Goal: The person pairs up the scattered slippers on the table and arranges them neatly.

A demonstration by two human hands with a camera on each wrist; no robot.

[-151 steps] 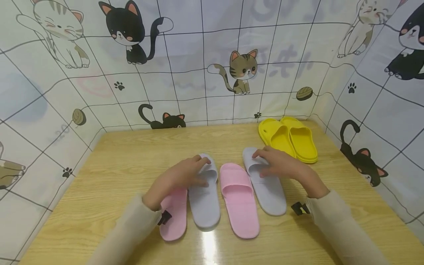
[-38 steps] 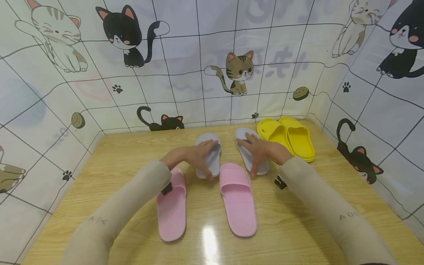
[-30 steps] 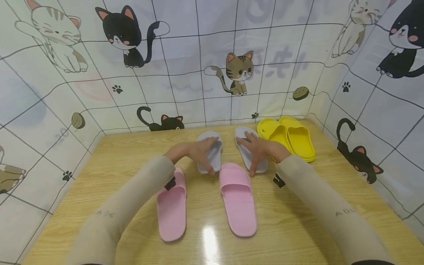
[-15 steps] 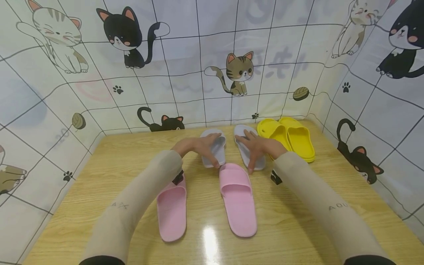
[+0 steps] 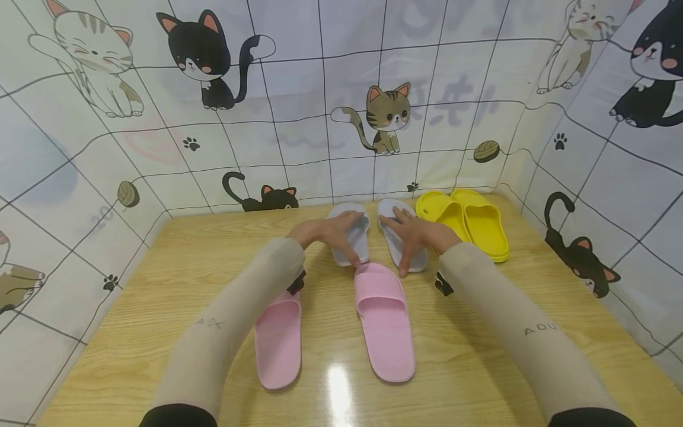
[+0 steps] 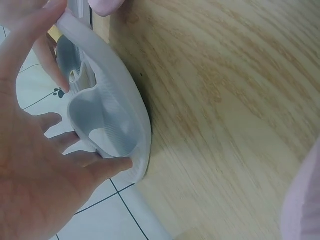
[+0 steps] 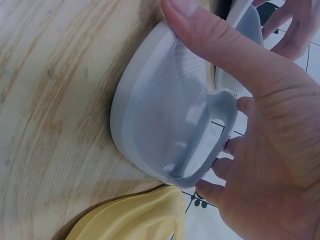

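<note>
In the head view two light grey slippers stand side by side near the back of the table, toes to the wall. My left hand [image 5: 335,233] spans the left grey slipper [image 5: 347,209], thumb at its heel end and fingers toward the strap. My right hand [image 5: 418,234] holds the right grey slipper [image 5: 388,207] likewise; the right wrist view shows the thumb [image 7: 210,30] over the sole's rim and fingertips at the strap. A pink slipper [image 5: 385,338] lies just in front of the grey ones. Another pink slipper [image 5: 278,347] is partly covered by my left sleeve.
A pair of yellow clogs [image 5: 488,234] stands at the back right, close to the right grey slipper. Behind the wooden table [image 5: 203,255] rises a cat-printed wall covering [image 5: 299,136], which also runs along both sides.
Over five seconds both grey slippers have gone from between and beside the pink ones to the back. Lately the left one has slid right and backward; the right one has slid slightly backward.
</note>
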